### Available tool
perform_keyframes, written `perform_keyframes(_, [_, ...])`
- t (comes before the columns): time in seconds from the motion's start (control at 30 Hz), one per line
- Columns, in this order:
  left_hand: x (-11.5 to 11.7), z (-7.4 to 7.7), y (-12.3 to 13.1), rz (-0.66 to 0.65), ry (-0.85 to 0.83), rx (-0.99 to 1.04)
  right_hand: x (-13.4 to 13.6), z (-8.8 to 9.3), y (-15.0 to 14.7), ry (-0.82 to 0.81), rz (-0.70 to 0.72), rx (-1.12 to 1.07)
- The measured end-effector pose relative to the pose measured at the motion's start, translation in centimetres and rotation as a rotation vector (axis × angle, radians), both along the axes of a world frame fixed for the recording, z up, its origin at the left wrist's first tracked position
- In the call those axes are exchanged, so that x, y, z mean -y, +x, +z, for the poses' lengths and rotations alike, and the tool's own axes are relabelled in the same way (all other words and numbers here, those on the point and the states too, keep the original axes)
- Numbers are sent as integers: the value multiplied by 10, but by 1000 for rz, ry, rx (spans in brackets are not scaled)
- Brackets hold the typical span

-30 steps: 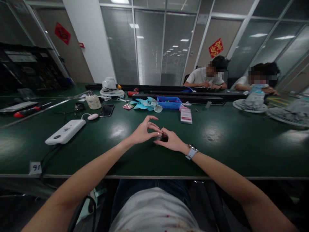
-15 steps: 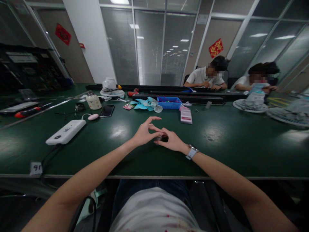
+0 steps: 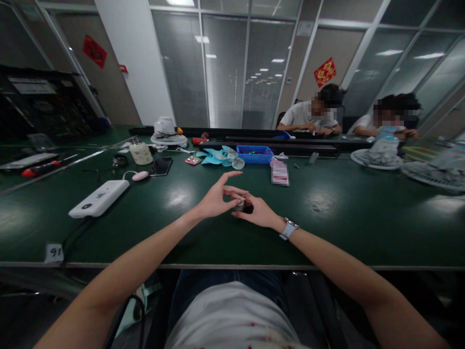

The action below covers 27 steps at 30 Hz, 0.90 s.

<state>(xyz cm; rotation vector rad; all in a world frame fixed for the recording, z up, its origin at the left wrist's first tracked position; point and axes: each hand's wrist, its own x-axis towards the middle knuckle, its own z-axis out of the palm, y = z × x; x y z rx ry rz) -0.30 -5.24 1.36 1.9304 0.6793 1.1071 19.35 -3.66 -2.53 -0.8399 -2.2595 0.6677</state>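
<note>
Between my fingers, just over the green table [image 3: 203,242], is a small grey cylindrical piece [image 3: 240,206], mostly covered, so its exact kind does not show. My right hand [image 3: 262,211] curls around it, thumb low on the near side and fingers at the far side. From the left, the thumb and lower fingers of my left hand [image 3: 215,198] close at the top of the same piece. The left index finger stretches out above, free of it. The fingertips of both hands meet or nearly meet there.
Beyond my hands lie light-blue fan blades [image 3: 218,156], a blue bin [image 3: 255,154] and a pink-and-white packet [image 3: 279,173]. To the left are a white power box [image 3: 100,198], a phone [image 3: 162,166] and a bottle [image 3: 141,151]. Two people sit across at the right.
My left index finger has risen slightly, and the left thumb and lower fingers have shifted a little at the top of the piece. My right hand stays nearly still.
</note>
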Motion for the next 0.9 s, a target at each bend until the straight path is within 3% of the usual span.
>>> perform_keyframes(0.13, [-3, -3, 0, -35, -45, 35, 1, 1, -1, -9, 0, -7])
perform_keyframes(0.37, [-7, -9, 4, 30, -71, 68, 1, 1, -1, -25, 20, -36])
perform_keyframes(0.47, [-4, -6, 4, 70, -14, 23, 1, 2, 0, -21, 12, -27])
perform_keyframes(0.7, [1, 2, -1, 330, 260, -197, 2, 4, 0, -45, 29, -45])
perform_keyframes(0.9, [1, 1, -3, 300, 206, -205, 3, 5, 0, -62, 36, -51])
